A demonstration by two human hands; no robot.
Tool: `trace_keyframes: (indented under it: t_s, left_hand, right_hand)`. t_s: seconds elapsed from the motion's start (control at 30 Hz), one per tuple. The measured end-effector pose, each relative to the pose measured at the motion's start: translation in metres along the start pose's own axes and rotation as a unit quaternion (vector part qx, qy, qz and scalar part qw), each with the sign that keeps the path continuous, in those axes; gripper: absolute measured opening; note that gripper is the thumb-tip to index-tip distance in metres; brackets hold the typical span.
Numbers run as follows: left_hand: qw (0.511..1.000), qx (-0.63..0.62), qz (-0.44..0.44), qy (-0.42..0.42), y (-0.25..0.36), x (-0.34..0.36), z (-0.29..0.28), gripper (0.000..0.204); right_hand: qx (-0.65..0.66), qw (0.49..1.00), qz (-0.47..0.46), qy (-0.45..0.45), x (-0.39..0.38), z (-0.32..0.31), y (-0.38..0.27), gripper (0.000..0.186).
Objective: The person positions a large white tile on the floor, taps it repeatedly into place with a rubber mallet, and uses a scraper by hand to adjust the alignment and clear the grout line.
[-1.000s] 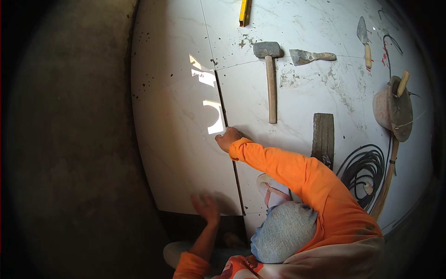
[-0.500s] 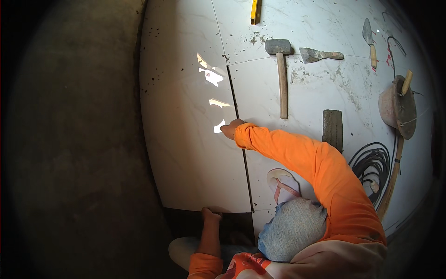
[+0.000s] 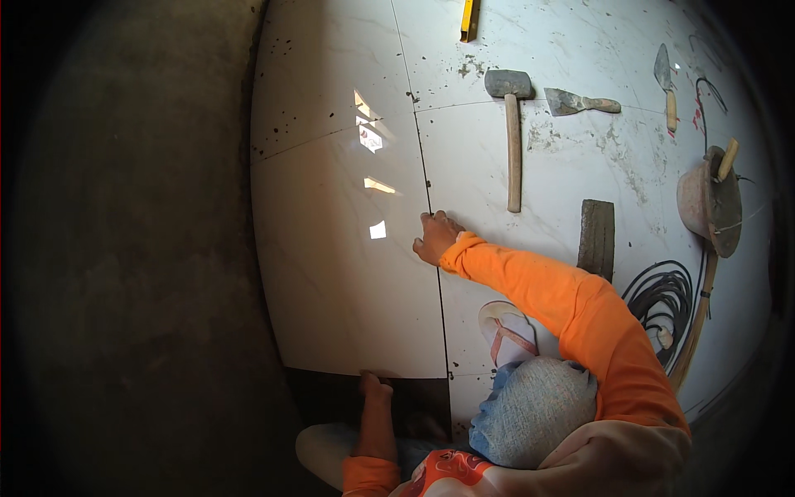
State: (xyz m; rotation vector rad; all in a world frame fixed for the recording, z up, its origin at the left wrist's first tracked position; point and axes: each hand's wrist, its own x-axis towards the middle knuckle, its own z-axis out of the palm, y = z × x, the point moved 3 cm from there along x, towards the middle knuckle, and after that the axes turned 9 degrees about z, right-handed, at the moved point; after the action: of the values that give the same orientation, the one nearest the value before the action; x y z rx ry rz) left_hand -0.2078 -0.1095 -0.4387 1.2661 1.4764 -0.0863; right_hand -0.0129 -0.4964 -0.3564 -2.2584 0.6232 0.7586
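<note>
The right hand [image 3: 439,237] lies palm down across the narrow dark joint [image 3: 422,157] along the right edge of a large floor tile [image 3: 348,290]. Its thumb and fingers stand moderately apart, bent at the knuckles, with the thumb toward the tile and the other fingertips at the joint; nothing shows clasped between them. The left hand [image 3: 375,383] is at the tile's near edge, its fingers bunched close together against that edge. Whether they hook under it or only press on it, I cannot tell.

The tile is glossy white with faint grey marbling, shaded along its left side and marked by bright reflected patches. It sits on the left, beside other white tiles, with a thin seam at its far edge and a dark gap [image 3: 323,402] at its near edge.

Right of the joint, a mallet [image 3: 514,153] with a dark head and wooden handle lies near a scraper [image 3: 584,102]. A cement-coated block [image 3: 597,238] lies closer to the person, just beyond the orange right sleeve [image 3: 530,269], and a flip-flop [image 3: 515,335] sits near the person's denim-covered knee [image 3: 534,410].
</note>
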Motion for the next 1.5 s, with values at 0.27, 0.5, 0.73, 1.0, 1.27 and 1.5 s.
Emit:
trace_keyframes:
  t_s: [0.27, 0.5, 0.73, 1.0, 1.27, 1.5]
  left_hand:
    - [0.939, 0.309, 0.123, -0.09, 0.028, -0.047, 0.006, 0.041]
    - [0.62, 0.706, 0.317, -0.127, 0.096, -0.069, 0.077, 0.057]
    - [0.504, 0.601, 0.617, -0.066, 0.151, -0.065, 0.248, 0.077]
    - [0.423, 0.611, 0.657, -0.126, 0.238, -0.066, 0.372, 0.074]
    - [0.314, 0.629, 0.693, -0.161, 0.302, -0.044, 0.451, 0.076]
    - [0.29, 0.628, 0.693, -0.202, 0.323, -0.049, 0.475, 0.075]
  right_hand:
    - [-0.079, 0.978, -0.162, 0.106, 0.006, 0.013, 0.012, 0.066]
    - [0.017, 0.823, -0.013, 0.567, 0.035, -0.107, 0.068, 0.045]
    - [0.084, 0.913, 0.166, 0.364, 0.103, -0.152, 0.161, 0.039]
    - [0.093, 0.965, -0.2, 0.144, -0.004, -0.085, 0.003, 0.033]
    - [0.002, 0.975, -0.194, -0.107, 0.013, -0.049, -0.032, 0.043]
    - [-0.017, 0.993, -0.004, -0.118, 0.03, -0.057, -0.033, 0.043]
